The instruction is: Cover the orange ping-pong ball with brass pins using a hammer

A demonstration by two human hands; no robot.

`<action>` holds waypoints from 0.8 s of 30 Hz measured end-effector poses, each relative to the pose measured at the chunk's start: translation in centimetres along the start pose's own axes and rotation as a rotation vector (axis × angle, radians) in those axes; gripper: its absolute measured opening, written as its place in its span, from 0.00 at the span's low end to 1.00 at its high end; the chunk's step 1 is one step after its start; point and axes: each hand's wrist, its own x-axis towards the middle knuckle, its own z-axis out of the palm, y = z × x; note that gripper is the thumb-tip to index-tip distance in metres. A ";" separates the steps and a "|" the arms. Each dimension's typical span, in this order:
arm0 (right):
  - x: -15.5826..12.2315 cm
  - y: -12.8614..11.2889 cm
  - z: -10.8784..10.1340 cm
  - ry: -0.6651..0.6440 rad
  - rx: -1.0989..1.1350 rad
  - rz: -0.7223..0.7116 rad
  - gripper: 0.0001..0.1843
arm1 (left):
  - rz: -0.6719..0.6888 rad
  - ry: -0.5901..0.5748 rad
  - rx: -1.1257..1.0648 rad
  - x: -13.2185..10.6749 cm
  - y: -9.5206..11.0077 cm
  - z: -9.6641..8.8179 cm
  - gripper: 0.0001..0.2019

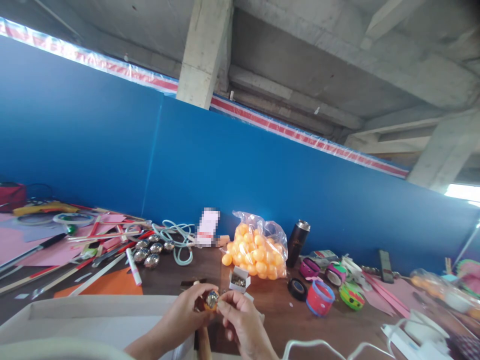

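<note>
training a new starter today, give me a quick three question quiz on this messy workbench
1. True or false: the left hand and the right hand both touch the small orange ball.
2. What stands just right of the bag of orange balls? A) dark flask B) kettle C) glue bottle
3. Fill in: the silver balls lie to the ____ of the bag.
Key: 1 true; 2 A; 3 left.

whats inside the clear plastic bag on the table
Orange balls fill the plastic bag; those behind and underneath are covered, so their number cannot be told. The left hand and right hand pinch a similar orange ball with a shiny piece on it.
</note>
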 end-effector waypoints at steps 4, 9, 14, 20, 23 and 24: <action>-0.1 0.0 0.1 0.004 0.007 0.014 0.11 | 0.004 -0.012 0.005 -0.2 0.3 0.0 0.19; 0.0 -0.1 0.1 0.007 0.011 0.034 0.13 | -0.002 -0.017 0.005 -0.1 0.3 0.0 0.20; 0.0 -0.2 0.0 -0.001 0.031 0.047 0.13 | -0.009 -0.024 -0.002 0.0 0.2 -0.1 0.21; 0.0 -0.1 0.0 -0.017 0.056 0.061 0.14 | -0.010 -0.031 -0.006 0.0 0.2 -0.1 0.20; -0.1 -0.1 0.0 -0.024 0.057 0.061 0.13 | -0.015 -0.031 -0.008 -0.1 0.3 0.0 0.20; -0.1 -0.2 0.0 -0.028 0.058 0.061 0.13 | -0.017 -0.030 -0.010 -0.1 0.4 0.0 0.20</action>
